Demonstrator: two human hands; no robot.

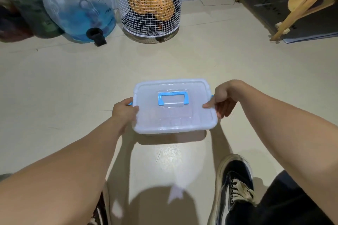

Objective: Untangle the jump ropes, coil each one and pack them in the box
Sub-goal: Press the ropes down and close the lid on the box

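A translucent white plastic box (pixel 173 117) with its lid on and a blue carry handle (pixel 173 98) is held just above the pale floor, its shadow below it. My left hand (pixel 124 110) grips the box's left side at the blue clip, thumb on the lid. My right hand (pixel 222 102) grips the right side, thumb on the lid's edge and fingers curled under the rim. Faint shapes show through the lid, but I cannot tell what they are. No jump rope is plainly visible.
A white wire basket (pixel 149 3) with an orange cushion stands ahead. A blue water-filled bag weight (pixel 82 11) lies at the left. Wooden rack legs (pixel 292 9) and a dark mat are at the right. My dark sneaker (pixel 236 184) is on the floor below the box.
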